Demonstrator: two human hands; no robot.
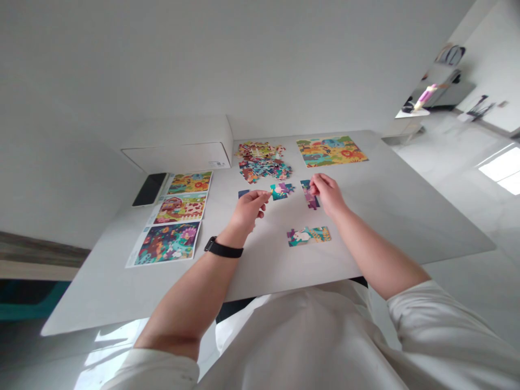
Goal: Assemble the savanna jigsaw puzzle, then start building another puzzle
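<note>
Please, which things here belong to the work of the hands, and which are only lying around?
In the work: left hand pinching a jigsaw piece; right hand; joined puzzle sections; heap of loose pieces.
Lying about: printed picture sheets; white box; black phone.

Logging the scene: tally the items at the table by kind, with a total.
Printed puzzle pictures: 3
Assembled puzzle: 1
Puzzle sections outside the pile: 4
Pile of loose pieces: 1
White box: 1
Black phone: 1
Total: 11
</note>
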